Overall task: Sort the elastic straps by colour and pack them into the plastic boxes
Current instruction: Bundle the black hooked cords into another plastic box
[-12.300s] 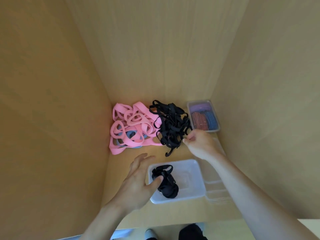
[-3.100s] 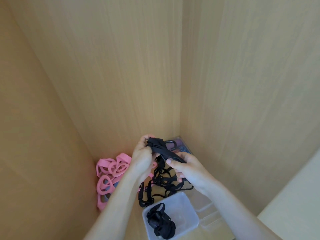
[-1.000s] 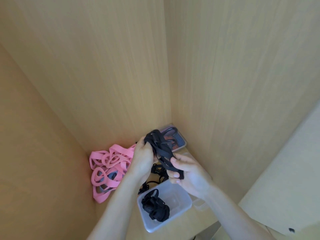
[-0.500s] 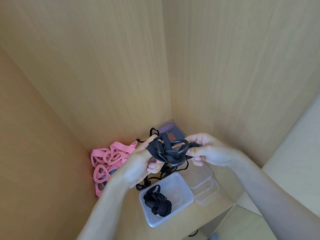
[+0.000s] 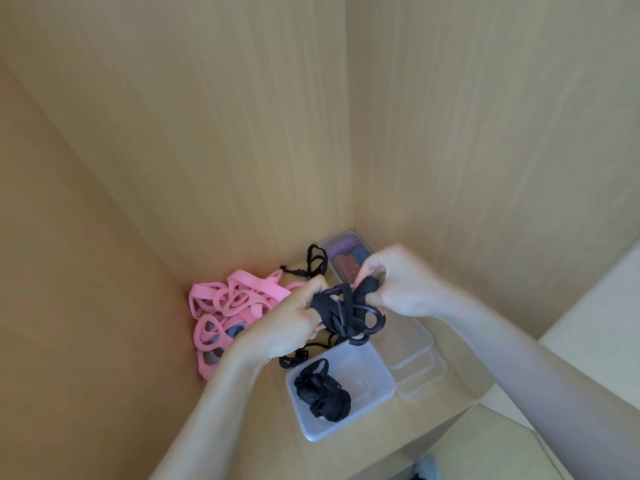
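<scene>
The black strap is held in the air just above the far edge of the open plastic box, bunched into a knot between 2 hands. Its long axis runs roughly left to right, from hand to hand, rising a little toward the right. 1 loop hangs free at its lower right end, over the box's far rim.

The left hand has its fingers curled tight round the left end of the strap. The right hand pinches the right end, its fingers closed on the fabric.

Compared with half a second ago, the right hand has come in closer to the left one and the strap is gathered shorter and thicker. The box holds 1 black bundle, the same count as 12.3 s ago.

The bundle lies in the box's near-left part. The rest of the box floor is bare.

Left of the box and beyond it lies 1 heap of pink straps, too tangled to count. More loose black straps lie beyond the box, partly hidden by the hands.

Farther back, in the shelf's corner, is 1 lidded box with coloured straps inside. Touching the open box's right side is 1 stack of clear boxes. How many it holds cannot be told.
</scene>
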Tool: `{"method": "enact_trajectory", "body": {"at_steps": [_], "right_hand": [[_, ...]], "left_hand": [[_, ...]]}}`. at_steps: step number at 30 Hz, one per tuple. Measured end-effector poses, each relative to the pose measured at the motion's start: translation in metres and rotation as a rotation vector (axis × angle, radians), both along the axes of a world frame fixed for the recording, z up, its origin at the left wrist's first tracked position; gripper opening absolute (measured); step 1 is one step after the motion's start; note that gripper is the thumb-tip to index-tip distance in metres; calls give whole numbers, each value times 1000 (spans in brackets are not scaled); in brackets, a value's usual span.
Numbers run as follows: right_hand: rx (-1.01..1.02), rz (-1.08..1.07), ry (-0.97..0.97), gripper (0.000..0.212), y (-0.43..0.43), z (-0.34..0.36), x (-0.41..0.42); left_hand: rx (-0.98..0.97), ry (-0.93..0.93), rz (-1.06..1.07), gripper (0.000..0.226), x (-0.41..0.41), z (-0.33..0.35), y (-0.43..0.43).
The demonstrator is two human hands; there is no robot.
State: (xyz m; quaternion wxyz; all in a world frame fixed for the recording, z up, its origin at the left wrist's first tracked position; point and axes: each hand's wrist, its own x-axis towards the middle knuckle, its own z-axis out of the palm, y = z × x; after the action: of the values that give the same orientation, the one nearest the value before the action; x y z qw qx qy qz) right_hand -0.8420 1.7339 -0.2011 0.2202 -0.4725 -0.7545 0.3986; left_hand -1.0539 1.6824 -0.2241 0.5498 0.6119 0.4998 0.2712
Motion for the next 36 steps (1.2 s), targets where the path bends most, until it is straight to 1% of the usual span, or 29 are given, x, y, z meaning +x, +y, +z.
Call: {"method": "enact_trajectory", "body": {"at_steps": [1, 3, 7, 9, 10, 11, 14, 17, 18, 21, 23, 25, 26, 27, 31, 33, 35, 36], "right_hand": [[74, -28, -45, 27, -4, -2, -4], [165, -61, -87, 30, -11, -9, -11], [135, -82, 13, 43, -26, -23, -13], [72, -68, 87, 43, -35, -28, -14], [62, -59, 101, 45, -41, -32, -15], [84, -54, 87, 50, -47, -35, -17], [280, -30, -73, 74, -59, -44, -27], [477, -34, -280, 84, -65, -53, -35], [514, -48, -301, 83, -66, -56, -36], [660, -140, -285, 66, -67, -70, -37], [760, -170, -285, 61, -67, -79, -36], [803, -165, -277, 58, -66, -86, -33], [780, -164, -253, 56, -65, -89, -32], [715, -164, -214, 53, -65, -91, -32], [247, -200, 89, 39, -65, -96, -31], [29, -207, 214, 35, -61, -101, -28], [-104, -228, 274, 29, -59, -106, -21], [-138, -244, 277, 27, -59, -108, -17]], "left_hand": [[13, 9, 9, 20, -2, -2, -2], [51, 17, 67, 10, -3, -8, -3], [137, 107, 176, 16, -3, -25, -7], [153, 104, 243, 18, -3, -27, -9], [145, 99, 279, 18, -3, -27, -9], [134, 93, 314, 19, -2, -29, -8], [24, 12, 425, 16, 7, -28, -8], [-106, -71, 527, 18, 19, -25, -9], [-156, -92, 549, 22, 22, -23, -9], [-271, -132, 555, 28, 25, -25, -9], [-284, -129, 532, 28, 24, -28, -10], [-273, -100, 476, 23, 21, -31, -11], [-264, -79, 430, 19, 19, -32, -11], [-252, -48, 374, 17, 16, -32, -11], [-230, 87, 161, 18, -1, -31, -13], [-234, 134, 78, 23, -11, -32, -15], [-223, 162, 38, 26, -17, -33, -16], [-211, 161, 40, 20, -17, -33, -17]]}}
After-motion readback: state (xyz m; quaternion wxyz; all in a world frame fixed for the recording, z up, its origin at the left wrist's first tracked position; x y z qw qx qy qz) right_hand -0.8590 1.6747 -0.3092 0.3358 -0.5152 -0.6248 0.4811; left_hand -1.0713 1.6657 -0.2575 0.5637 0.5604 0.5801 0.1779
